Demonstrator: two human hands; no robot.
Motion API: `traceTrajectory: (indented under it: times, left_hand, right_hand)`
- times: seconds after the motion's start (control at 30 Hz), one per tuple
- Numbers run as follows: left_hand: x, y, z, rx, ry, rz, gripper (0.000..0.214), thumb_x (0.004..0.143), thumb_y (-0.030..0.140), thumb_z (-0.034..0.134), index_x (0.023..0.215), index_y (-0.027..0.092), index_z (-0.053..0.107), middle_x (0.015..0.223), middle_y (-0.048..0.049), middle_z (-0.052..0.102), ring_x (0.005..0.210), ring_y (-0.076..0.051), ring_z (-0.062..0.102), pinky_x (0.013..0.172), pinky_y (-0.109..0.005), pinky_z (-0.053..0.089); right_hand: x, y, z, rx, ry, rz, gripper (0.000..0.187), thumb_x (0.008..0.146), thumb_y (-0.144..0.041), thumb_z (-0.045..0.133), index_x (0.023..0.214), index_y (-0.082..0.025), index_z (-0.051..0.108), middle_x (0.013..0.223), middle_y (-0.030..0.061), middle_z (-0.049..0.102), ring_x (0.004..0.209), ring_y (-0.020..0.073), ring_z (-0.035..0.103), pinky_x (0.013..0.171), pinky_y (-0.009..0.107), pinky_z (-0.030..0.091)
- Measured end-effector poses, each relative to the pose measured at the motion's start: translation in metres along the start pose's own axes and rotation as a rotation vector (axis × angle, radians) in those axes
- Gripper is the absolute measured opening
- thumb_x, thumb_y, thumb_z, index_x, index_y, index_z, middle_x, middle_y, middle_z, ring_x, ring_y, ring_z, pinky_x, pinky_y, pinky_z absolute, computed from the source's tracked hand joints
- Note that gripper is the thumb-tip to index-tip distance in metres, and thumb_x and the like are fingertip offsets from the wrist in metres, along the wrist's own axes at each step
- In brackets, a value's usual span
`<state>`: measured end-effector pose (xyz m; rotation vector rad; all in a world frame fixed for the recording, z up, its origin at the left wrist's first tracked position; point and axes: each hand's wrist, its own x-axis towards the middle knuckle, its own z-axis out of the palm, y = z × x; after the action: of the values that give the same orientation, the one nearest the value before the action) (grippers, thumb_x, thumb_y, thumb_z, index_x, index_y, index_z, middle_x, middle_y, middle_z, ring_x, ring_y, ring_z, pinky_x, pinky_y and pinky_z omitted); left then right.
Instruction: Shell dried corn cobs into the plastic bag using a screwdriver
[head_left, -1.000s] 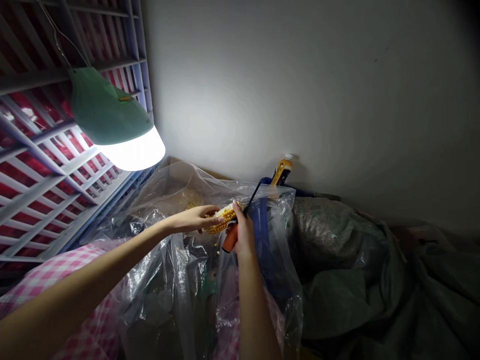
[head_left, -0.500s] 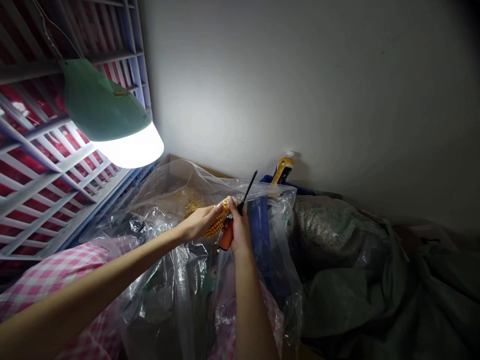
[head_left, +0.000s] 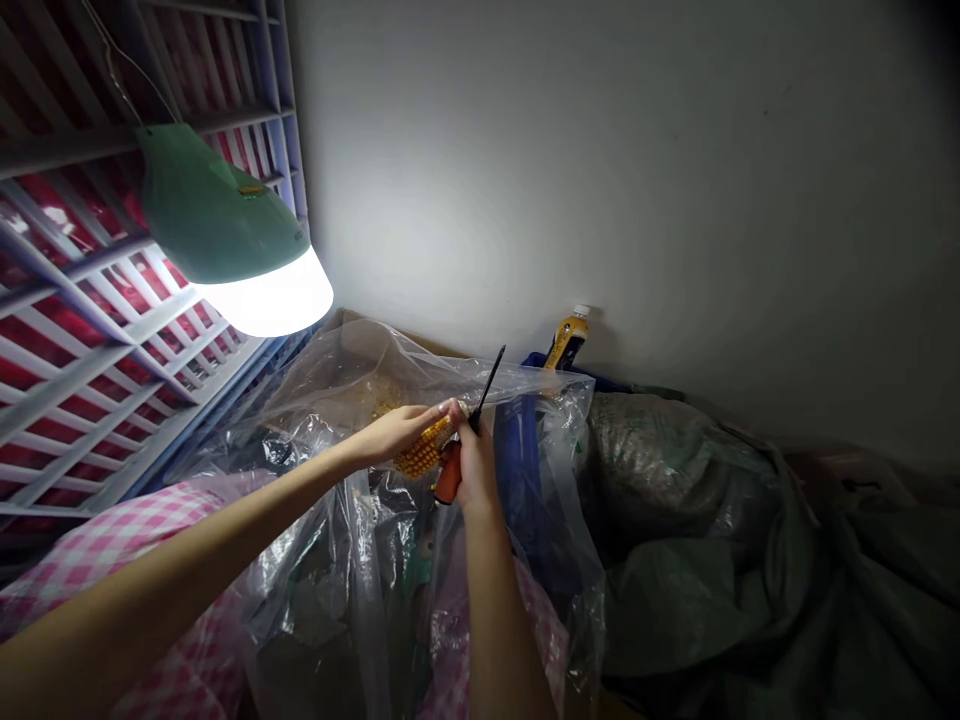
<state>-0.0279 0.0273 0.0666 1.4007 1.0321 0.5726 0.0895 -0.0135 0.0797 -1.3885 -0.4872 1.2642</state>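
My left hand [head_left: 397, 434] is closed around a yellow corn cob [head_left: 421, 452], whose rows of kernels show below the fingers. In my right hand [head_left: 475, 455] is a screwdriver [head_left: 448, 474] with an orange-red handle; its dark shaft points up and away to the right. The right thumb presses at the upper end of the cob, where the two hands meet. Beneath both hands spreads a clear plastic bag [head_left: 367, 340], with loose yellow kernels [head_left: 384, 395] visible inside it behind the left hand.
A lit green lamp [head_left: 225, 215] hangs at left before a pale plastic lattice crate [head_left: 82, 360]. Against the white wall [head_left: 600, 150] leans a yellow-labelled bottle [head_left: 568, 340]. Filled sacks [head_left: 667, 470] and dark green cloth [head_left: 697, 600] lie at right. A cardboard edge [head_left: 341, 318] borders the bag.
Both hands have shifted slightly left with the cob and screwdriver. The cob has turned a little, and the right thumb sits closer to the left fingers. The camera view moved slightly.
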Motion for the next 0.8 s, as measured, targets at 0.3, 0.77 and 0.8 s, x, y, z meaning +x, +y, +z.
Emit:
traceTrajectory:
  times: [0.3, 0.77, 0.8]
  left_hand:
    - [0.004, -0.007, 0.005, -0.154, 0.071, -0.143, 0.062, 0.073, 0.063, 0.042, 0.099, 0.010, 0.062, 0.084, -0.0087, 0.067, 0.075, -0.021, 0.061, 0.065, -0.029, 0.047]
    - [-0.005, -0.001, 0.019, -0.018, 0.124, -0.031, 0.070, 0.076, 0.069, 0.028, 0.088, 0.010, 0.061, 0.092, -0.0105, 0.065, 0.086, -0.024, 0.057, 0.074, -0.029, 0.044]
    - [-0.004, -0.003, 0.020, -0.019, 0.165, -0.008, 0.068, 0.076, 0.068, 0.027, 0.088, 0.010, 0.061, 0.092, -0.0106, 0.065, 0.087, -0.024, 0.057, 0.075, -0.029, 0.044]
  right_hand:
    - [-0.001, 0.001, 0.003, 0.018, -0.006, 0.028, 0.035, 0.060, -0.043, 0.069, 0.081, -0.017, 0.059, 0.055, -0.0057, 0.052, 0.044, 0.0074, 0.047, 0.038, 0.017, 0.033]
    - [0.004, 0.006, -0.002, -0.113, 0.089, -0.113, 0.044, 0.062, -0.050, 0.066, 0.090, -0.017, 0.059, 0.065, -0.0032, 0.059, 0.045, 0.0088, 0.049, 0.041, 0.020, 0.038]
    - [0.006, 0.009, -0.002, -0.139, 0.090, -0.143, 0.045, 0.060, -0.049, 0.068, 0.091, -0.017, 0.059, 0.068, -0.0019, 0.061, 0.049, 0.0101, 0.052, 0.044, 0.021, 0.041]
